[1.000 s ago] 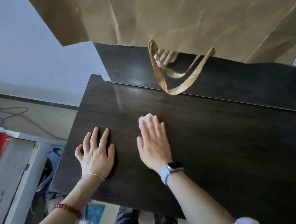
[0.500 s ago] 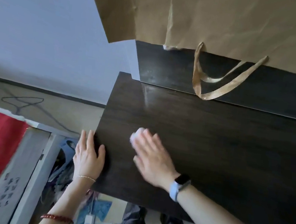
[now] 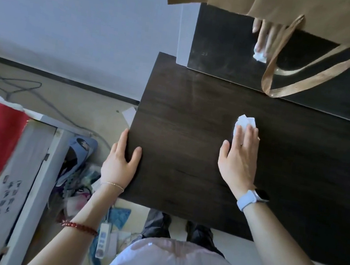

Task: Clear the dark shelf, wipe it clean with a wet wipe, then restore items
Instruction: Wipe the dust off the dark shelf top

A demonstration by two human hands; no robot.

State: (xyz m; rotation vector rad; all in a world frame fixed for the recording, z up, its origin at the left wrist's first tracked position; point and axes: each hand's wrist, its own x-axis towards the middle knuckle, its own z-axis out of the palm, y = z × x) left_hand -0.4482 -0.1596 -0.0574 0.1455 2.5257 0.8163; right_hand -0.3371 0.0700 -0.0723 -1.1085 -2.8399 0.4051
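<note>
While the wiping step is being carried out, the wet wipe (image 3: 244, 122) is being pressed flat against the dark shelf (image 3: 191, 135) under the straightened fingers of the right hand (image 3: 239, 160), near the back edge of the board and roughly midway along the part in view. Only a crumpled white corner is being left exposed beyond the fingertips. The wipe is being judged soft, limp, light and damp, liable to bunch or slide out; it is best being held under a flat palm or pinched at a folded edge.

The shelf is being judged rigid and heavy, its dark wood-grain laminate smooth and matt, with square edges and a notched back left corner. It is being steadied at its left edge by the left hand (image 3: 120, 162), thumb resting on top and fingers laid along the side, nothing being gripped within it.

Behind the back edge, a glossy dark upright panel (image 3: 227, 49) is being seen reflecting the hand and wipe. Above it, a creased brown paper bag (image 3: 302, 6) is hanging, its flat ribbon handle (image 3: 295, 82) drooping down to the back edge.
</note>
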